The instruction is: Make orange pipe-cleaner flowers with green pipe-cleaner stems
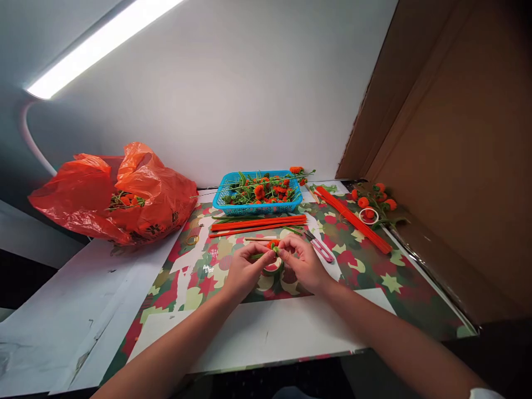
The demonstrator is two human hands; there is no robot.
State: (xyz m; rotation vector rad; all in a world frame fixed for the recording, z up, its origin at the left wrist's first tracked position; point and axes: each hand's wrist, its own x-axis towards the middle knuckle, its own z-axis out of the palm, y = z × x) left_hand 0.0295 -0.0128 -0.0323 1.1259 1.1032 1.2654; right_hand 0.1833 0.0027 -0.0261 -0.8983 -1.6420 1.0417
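A flower (273,244) is held up right in the middle, over the desk (349,257) and in front of the blue basket (257,209)! It is pinched from both sides: by the left hand (245,269) with thumb and finger drawn together at the green underside, and by the right hand (305,263) with its fingertips closed on the same spot. A bit of green stem (256,256) can be made out by the left fingers; the rest is covered, so its length cannot be told.

Now, the handling. Very little weight is to be expected here. The orange head looks soft and fuzzy, easily crushed if it is squeezed, so the hold is best taken low, at the green base, just as is being done. The stem is judged bendable yet springy enough to be steadied by one hand while the base is worked by the other. Not much slipping is likely on so rough a surface, though something this small could easily be twisted out of line.

Close by, orange sticks (257,223) are laid between hands and basket, and pink snips (319,247) are seen lying just beyond the right hand.
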